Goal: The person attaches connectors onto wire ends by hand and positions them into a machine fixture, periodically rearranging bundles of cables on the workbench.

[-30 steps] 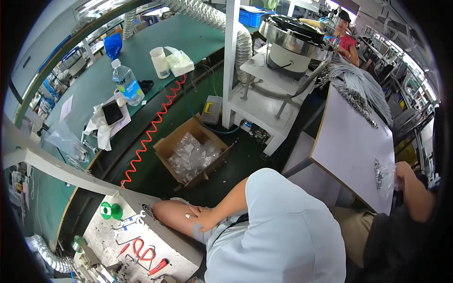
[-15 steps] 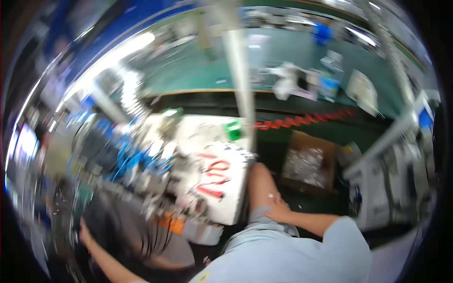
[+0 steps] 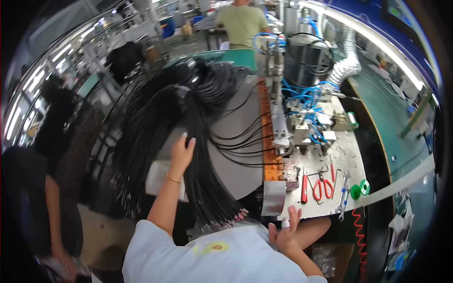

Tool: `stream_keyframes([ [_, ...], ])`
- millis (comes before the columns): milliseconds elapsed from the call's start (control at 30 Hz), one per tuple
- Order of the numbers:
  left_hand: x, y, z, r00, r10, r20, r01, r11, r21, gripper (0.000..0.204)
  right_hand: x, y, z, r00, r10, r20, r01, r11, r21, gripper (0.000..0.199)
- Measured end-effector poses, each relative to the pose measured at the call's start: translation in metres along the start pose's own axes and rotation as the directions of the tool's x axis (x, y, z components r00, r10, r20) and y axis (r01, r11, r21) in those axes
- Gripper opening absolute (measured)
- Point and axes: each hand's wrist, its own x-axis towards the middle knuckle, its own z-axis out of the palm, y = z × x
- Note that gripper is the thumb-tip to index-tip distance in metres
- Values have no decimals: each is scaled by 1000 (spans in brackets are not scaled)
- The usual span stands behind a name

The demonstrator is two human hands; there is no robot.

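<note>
The right hand [image 3: 285, 231] is nearest, at the front edge of the worktop [image 3: 236, 174]. Its fingers are spread and it holds nothing. By it lie red scissors [image 3: 323, 185] and a wrench [image 3: 343, 198]. The left hand [image 3: 181, 153] reaches up with loose fingers and rests on the big bunch of black cables [image 3: 188, 118], which drapes over the left side of the worktop. The cables look soft, floppy and heavy together, so gripping a few near the middle seems best. Farther back stands a machine with blue tubes [image 3: 302, 101].
</note>
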Motion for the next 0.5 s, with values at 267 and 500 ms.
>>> stream_keyframes([
  [267,-20,15,-15,988,-132,85,136,990,-39,51,1,-32,21,993,58,107,-78,978,194,40],
  [500,-56,55,4,989,-27,144,34,998,-46,76,-7,-38,8,976,138,171,-163,976,141,38],
])
